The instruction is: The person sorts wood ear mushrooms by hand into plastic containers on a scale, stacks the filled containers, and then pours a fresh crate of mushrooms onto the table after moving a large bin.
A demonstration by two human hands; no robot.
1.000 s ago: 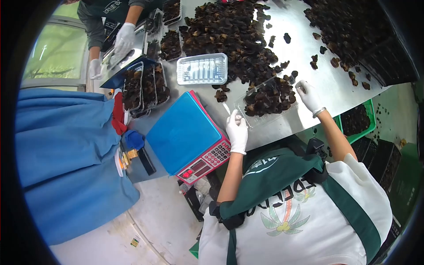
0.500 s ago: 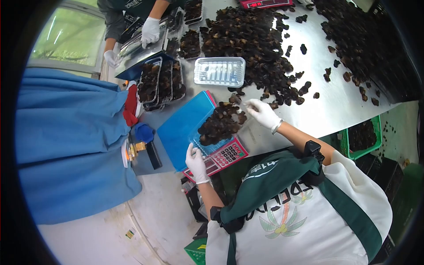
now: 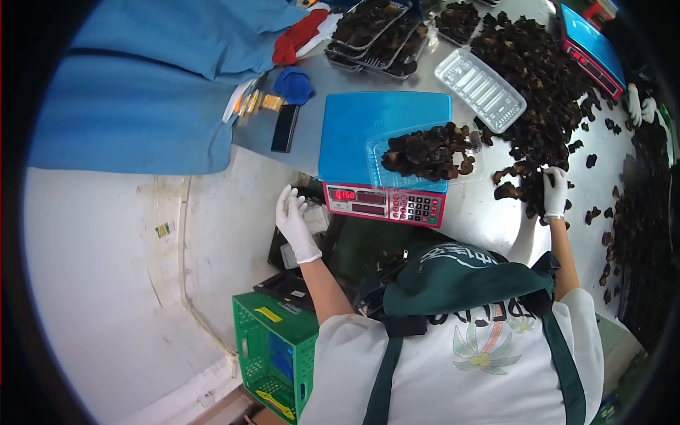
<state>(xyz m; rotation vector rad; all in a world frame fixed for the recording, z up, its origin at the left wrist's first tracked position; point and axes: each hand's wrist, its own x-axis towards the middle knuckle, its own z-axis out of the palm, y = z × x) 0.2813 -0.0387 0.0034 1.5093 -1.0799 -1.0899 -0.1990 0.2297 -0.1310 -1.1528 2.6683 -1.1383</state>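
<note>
A clear plastic tray (image 3: 375, 159) of dark mushroom-like pieces (image 3: 428, 152) rests on the right part of a scale's blue plate (image 3: 354, 127). The red digits on the scale's pink keypad panel (image 3: 382, 204) appear to read 0.150. My left hand (image 3: 295, 223), white-gloved, is off the scale's left front corner, fingers apart and holding nothing. To the right of the scale, my right hand (image 3: 555, 193), also gloved, touches dark pieces at the lower edge of the big pile (image 3: 531, 92). Its fingers are bent; what they hold, if anything, is hidden.
An empty clear tray (image 3: 482, 90) lies behind the scale, with filled trays (image 3: 375, 35) at the back. A phone (image 3: 285, 128) and blue cloth (image 3: 293, 86) lie left. A second scale (image 3: 593, 49) and another person's gloved hands (image 3: 641, 106) are at right. A green crate (image 3: 276, 319) stands below.
My left hand has let go of the filled tray and moved left. My right hand has moved from the tray to the pile. The view has turned, and the tray now rests on the scale.
</note>
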